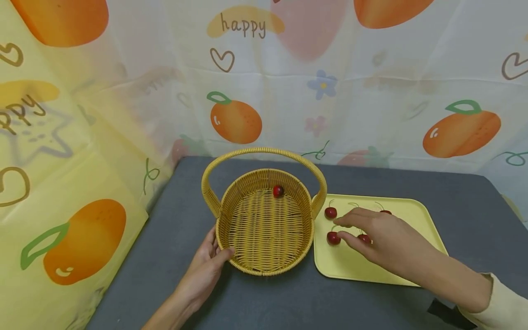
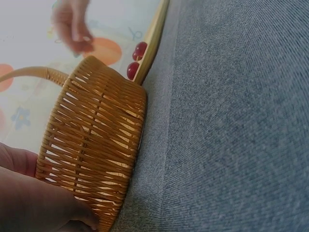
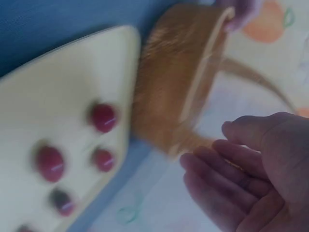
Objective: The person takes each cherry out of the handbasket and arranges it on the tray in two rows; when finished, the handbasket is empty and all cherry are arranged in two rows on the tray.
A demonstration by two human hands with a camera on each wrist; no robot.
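Observation:
My left hand (image 1: pixel 205 270) grips the rim of a round yellow wicker basket (image 1: pixel 264 273), thumb over the edge and fingers outside against the wall. One dark red cherry (image 1: pixel 278 191) lies inside the basket, towards its back. My right hand (image 1: pixel 392 238) hovers over a pale yellow tray (image 1: pixel 396 270), thumb and fingers apart with nothing between them. Several stemmed cherries rest on the tray; a front-left cherry (image 1: pixel 333 238) is close to the fingertips, and a back-left cherry (image 1: pixel 331 212) sits behind it. Other cherries are partly hidden by this hand.
The basket's tall arched handle (image 1: pixel 264 150) stands upright over it. Tray and basket lie side by side on a dark grey cloth-covered table (image 1: pixel 165 220). A white fruit-printed curtain (image 1: pixel 264 82) hangs behind, and a yellow printed sheet (image 1: pixel 53 183) borders the left side.

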